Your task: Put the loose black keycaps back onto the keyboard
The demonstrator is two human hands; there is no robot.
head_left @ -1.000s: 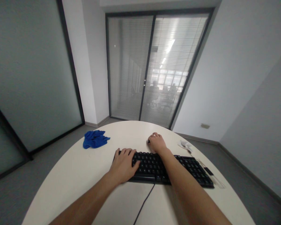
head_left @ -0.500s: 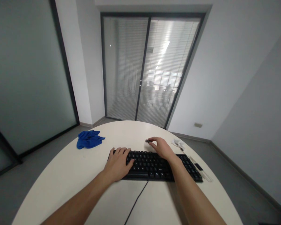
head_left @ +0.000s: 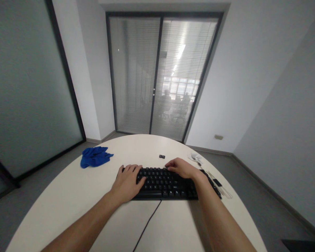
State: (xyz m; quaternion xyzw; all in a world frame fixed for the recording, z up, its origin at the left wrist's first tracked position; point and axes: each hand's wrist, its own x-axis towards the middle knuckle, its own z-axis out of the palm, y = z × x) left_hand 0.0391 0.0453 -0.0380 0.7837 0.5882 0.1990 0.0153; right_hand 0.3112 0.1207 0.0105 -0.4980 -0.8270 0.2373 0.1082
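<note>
A black keyboard (head_left: 157, 183) lies across the table, its cable running out from the near edge. My left hand (head_left: 128, 182) covers its left end, fingers at the far edge and thumb over the keys, holding it down. At the top row of keys, my right hand (head_left: 182, 168) has thumb and fingertips pinched at a keycap, largely hidden by the fingers. Just beyond the keyboard, two small black keycaps (head_left: 162, 156) sit side by side on the table.
A crumpled blue cloth (head_left: 96, 156) lies at the left of the round white table (head_left: 76, 206). On the right are a white bundle (head_left: 195, 157) and a pale cord with a black piece (head_left: 217, 182). Glass doors with blinds (head_left: 160, 77) stand beyond.
My right hand has let go of a small black keycap beyond the keyboard and come back to the top row of keys. My left hand keeps its place on the keyboard.
</note>
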